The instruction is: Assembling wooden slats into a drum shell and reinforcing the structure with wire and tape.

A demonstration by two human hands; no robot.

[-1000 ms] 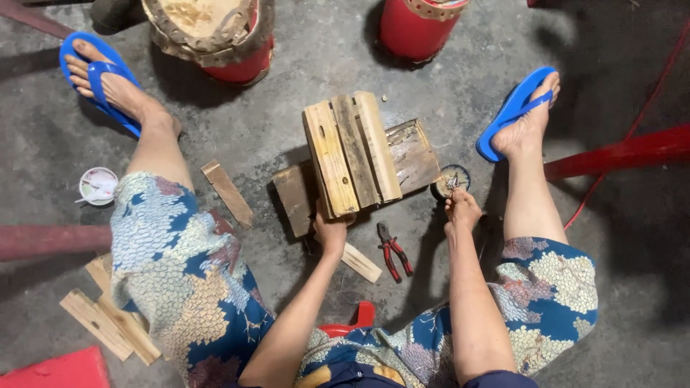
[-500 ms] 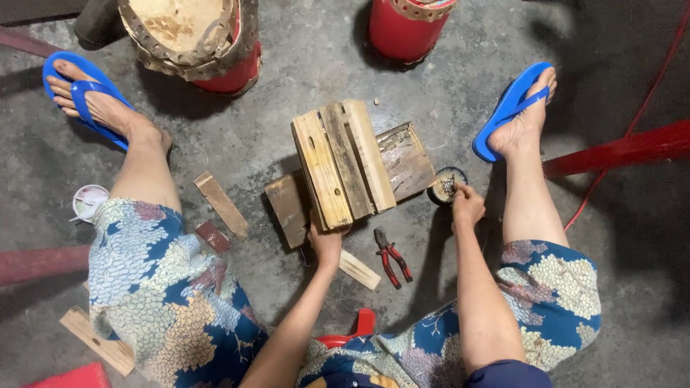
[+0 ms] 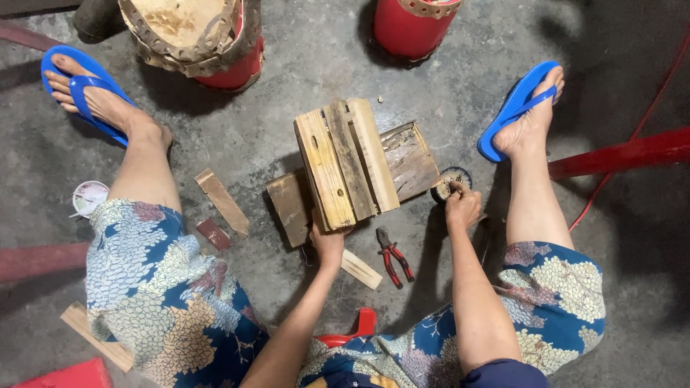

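now the right hand (image 3: 462,207) dips pinched fingers into the small round tin (image 3: 451,182), as before, while the left hand (image 3: 329,241) still clamps the near end of three bundled wood slats (image 3: 346,162) on the floor. one pliers (image 3: 392,253), two red drums.

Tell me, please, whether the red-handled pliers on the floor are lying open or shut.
Open, slightly: the pliers lie flat on the concrete between the two forearms, their red handles splayed apart. Whether the tips touch, I cannot tell.
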